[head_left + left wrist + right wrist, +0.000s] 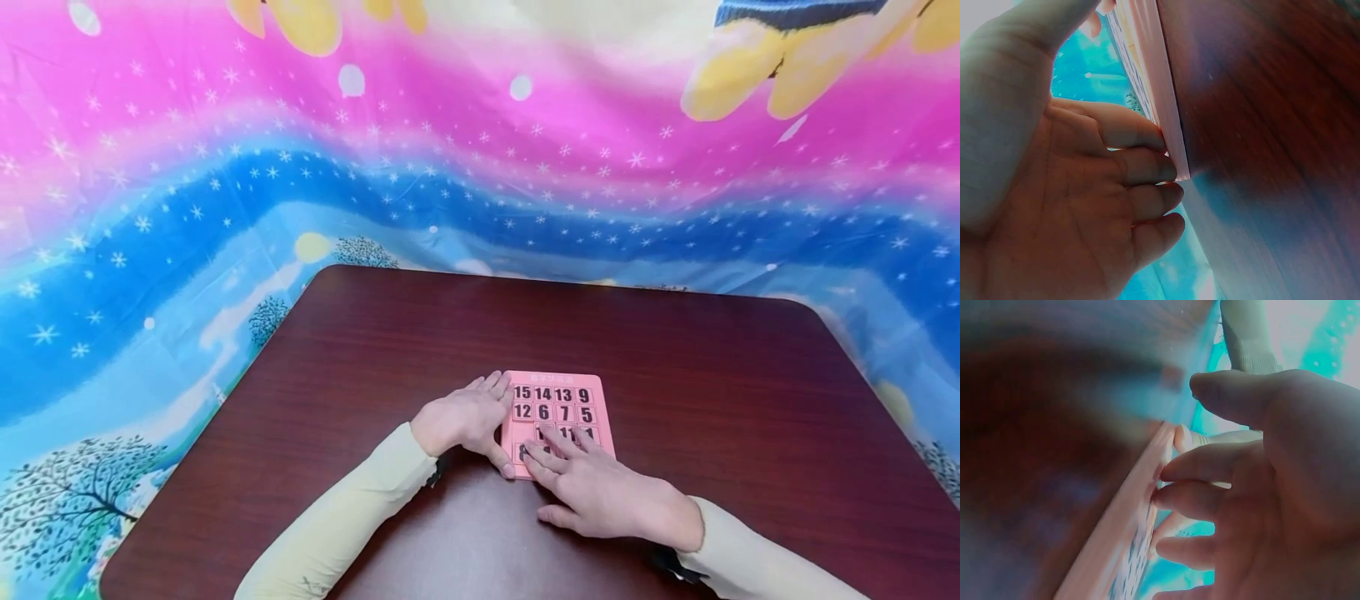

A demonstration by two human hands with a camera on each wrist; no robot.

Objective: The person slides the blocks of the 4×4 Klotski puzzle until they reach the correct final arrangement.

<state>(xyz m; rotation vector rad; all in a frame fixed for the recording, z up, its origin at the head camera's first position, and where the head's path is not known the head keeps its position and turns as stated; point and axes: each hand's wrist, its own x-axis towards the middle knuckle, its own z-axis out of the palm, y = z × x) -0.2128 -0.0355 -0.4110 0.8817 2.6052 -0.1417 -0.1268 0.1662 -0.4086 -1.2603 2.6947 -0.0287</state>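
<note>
A pink sliding number puzzle lies flat on the brown table, its tiles showing black numbers such as 15, 14, 13 and 9. My left hand rests along the puzzle's left edge, fingers near the upper corner and thumb at the lower one. In the left wrist view the left hand's fingers touch the side of the frame. My right hand lies over the lower rows with fingertips on the tiles, hiding several of them. The right wrist view has the right hand with extended fingers against the puzzle.
The dark brown table extends around the puzzle on all sides. Behind it hangs a pink and blue cloth with snowflakes and trees, reaching down past the table's far and side edges.
</note>
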